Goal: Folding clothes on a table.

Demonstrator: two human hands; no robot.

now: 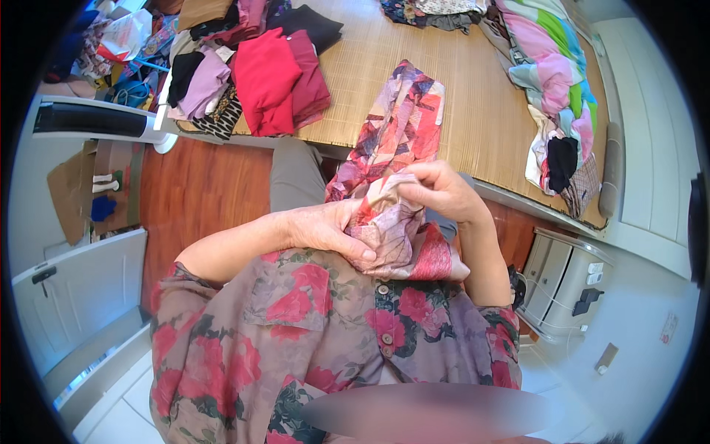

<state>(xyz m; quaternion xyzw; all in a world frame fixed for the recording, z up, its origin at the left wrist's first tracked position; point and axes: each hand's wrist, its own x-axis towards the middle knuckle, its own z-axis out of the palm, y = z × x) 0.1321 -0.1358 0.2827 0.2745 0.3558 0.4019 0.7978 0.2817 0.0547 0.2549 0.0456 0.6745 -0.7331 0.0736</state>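
A long patterned cloth [405,122] in red, pink, cream and dark purple runs from the bamboo mat on the bed over its edge to my lap. Its near end is bunched up in front of my chest. My left hand [338,230] holds the bunched part from the side, thumb on top. At the upper right of the bunch, my right hand [444,191] pinches a fold of the same cloth between thumb and fingers. Part of the cloth hangs down over my flowered shirt [310,333].
Folded clothes, among them a red garment [266,83], lie on the bamboo mat [355,77] at the left. A colourful quilt [554,77] lies along the right side. A grey metallic cabinet [560,277] stands at the lower right, and a white door [89,294] at the left.
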